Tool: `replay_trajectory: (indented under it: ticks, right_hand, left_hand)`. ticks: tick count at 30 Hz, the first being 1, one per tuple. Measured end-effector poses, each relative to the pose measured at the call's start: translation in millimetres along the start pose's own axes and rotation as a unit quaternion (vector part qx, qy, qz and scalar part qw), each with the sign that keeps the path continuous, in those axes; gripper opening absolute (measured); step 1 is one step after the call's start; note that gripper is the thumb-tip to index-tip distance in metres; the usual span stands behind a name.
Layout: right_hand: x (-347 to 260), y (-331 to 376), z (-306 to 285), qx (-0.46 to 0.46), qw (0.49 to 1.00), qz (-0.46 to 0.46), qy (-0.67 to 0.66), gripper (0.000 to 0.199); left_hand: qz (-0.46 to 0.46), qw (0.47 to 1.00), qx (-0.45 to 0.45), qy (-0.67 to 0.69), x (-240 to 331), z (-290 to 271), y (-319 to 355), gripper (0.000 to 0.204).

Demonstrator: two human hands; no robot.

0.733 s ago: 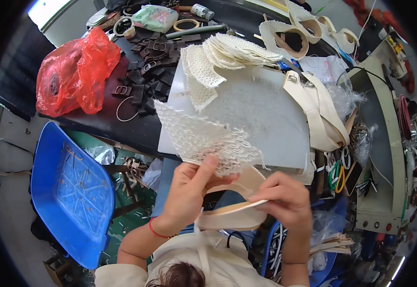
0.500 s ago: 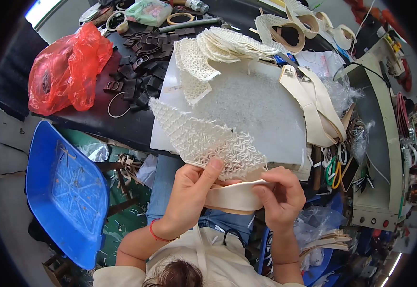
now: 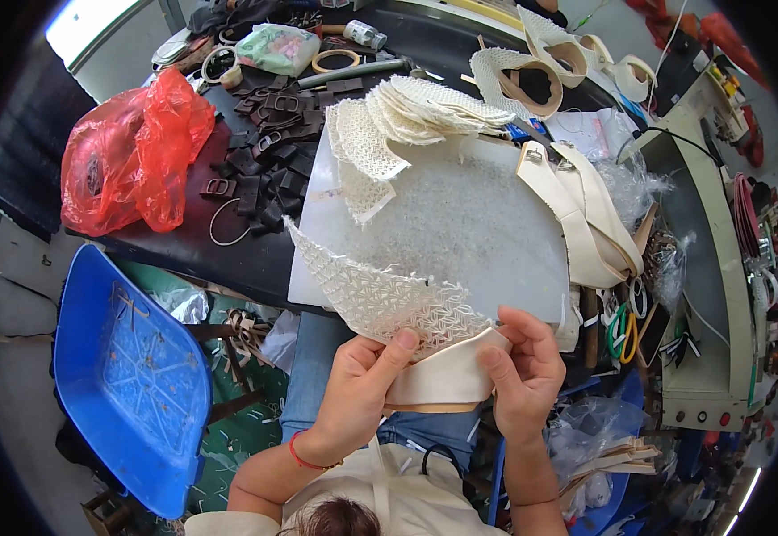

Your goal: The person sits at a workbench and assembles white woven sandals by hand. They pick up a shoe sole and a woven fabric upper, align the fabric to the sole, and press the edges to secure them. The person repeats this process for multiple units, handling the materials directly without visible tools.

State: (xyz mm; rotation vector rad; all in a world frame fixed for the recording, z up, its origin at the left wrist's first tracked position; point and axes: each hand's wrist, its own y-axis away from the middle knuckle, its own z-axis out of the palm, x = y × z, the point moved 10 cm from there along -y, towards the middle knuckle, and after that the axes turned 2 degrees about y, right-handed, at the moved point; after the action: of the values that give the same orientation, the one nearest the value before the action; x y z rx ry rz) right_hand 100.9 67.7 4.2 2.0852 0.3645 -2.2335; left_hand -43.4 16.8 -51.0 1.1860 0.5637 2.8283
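Note:
A cream woven piece (image 3: 389, 299) with frayed edges rises up and left from a smooth cream leather strip (image 3: 443, 375), its lower edge against the strip's upper edge. My left hand (image 3: 362, 380) is closed on both where they meet, thumb on the woven side. At the strip's right end my right hand (image 3: 527, 366) pinches the leather between thumb and fingers. A tan edge shows along the strip's bottom. Both hands are over my lap, just in front of a pale work slab (image 3: 460, 210). Whether the two pieces are joined is hidden by my fingers.
Stacked woven pieces (image 3: 434, 107) lie on the slab's far side, with cream straps (image 3: 581, 214) at its right. Dark buckled straps (image 3: 273, 152) and a red plastic bag (image 3: 134, 152) are to the left. A blue bin (image 3: 130, 384) stands lower left; green-handled scissors (image 3: 619, 326) sit at right.
The leather strip's right end has come up against the woven piece and its face now shows more broadly. My right fingers have straightened somewhat. The whole view has shifted slightly.

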Motion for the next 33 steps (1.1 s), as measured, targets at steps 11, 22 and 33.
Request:
replay_trajectory:
  ticks: [11,22,33]
  right_hand:
    - [4.6,0.3,3.1,-0.011,1.0,0.017,0.013,0.026]
    - [13.4,-3.1,12.2,-0.061,0.995,0.08,0.015,0.025]
    - [-15.2,-10.7,49.1,-0.167,0.924,-0.056,0.338,0.03]
  left_hand:
    - [-0.026,0.999,-0.027,-0.004,-4.9,-1.4,2.5,0.032]
    - [0.1,0.991,-0.042,-0.078,20.6,7.5,24.4,0.067]
    - [0.113,0.951,-0.043,-0.286,34.8,-7.7,33.5,0.053]
